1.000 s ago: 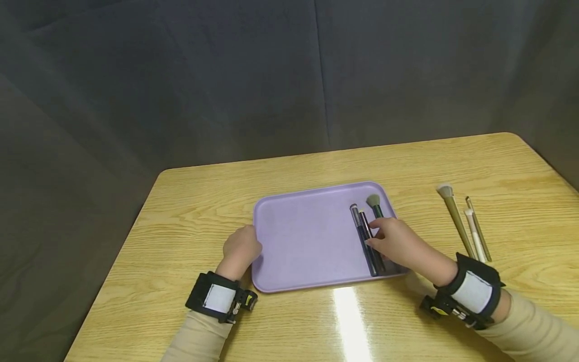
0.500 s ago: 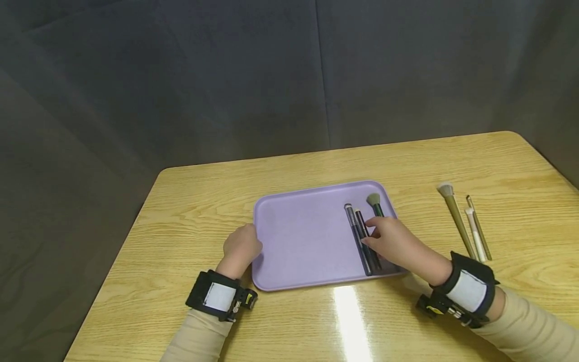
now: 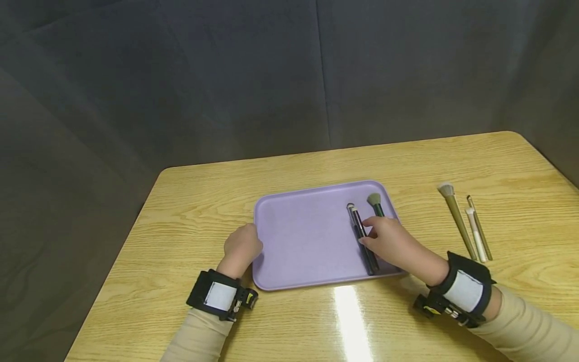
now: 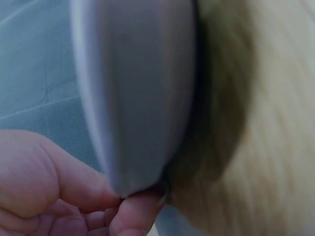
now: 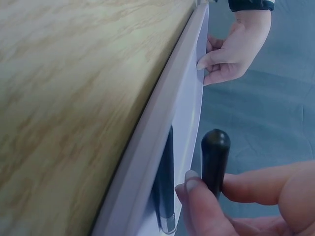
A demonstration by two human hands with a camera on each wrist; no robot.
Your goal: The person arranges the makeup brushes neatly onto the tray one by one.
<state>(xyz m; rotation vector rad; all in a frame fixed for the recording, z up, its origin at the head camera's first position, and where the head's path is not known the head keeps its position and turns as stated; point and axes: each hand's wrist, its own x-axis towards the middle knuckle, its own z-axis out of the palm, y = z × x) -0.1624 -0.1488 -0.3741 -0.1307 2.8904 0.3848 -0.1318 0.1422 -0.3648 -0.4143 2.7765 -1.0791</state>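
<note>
My left hand [image 3: 243, 246] pinches the left rim of a lilac tray [image 3: 298, 236] between thumb and finger; the left wrist view shows the grip at the tray's edge [image 4: 135, 98]. Over the tray's right part, my right hand [image 3: 391, 244] pinches a dark-handled makeup brush [image 3: 357, 221]. Its rounded black handle end [image 5: 215, 152] stands off the tray in the right wrist view. Close along its left side lies another dark makeup brush [image 3: 350, 208], partly covered by the held one. A green-handled makeup brush [image 3: 374, 200] lies in the tray, its lower handle hidden by my right hand.
On the table [image 3: 203, 201], right of the tray, lie a large brush with an olive-gold handle [image 3: 459, 221], a white-handled brush [image 3: 476, 234] and a thin gold brush [image 3: 480, 229]. A dark cloth [image 3: 226, 85] hangs behind the table.
My right hand has shifted slightly left with the held makeup brush, which now overlaps the other dark brush. That other brush moved left, then slightly back right. The left hand stays on the rim.
</note>
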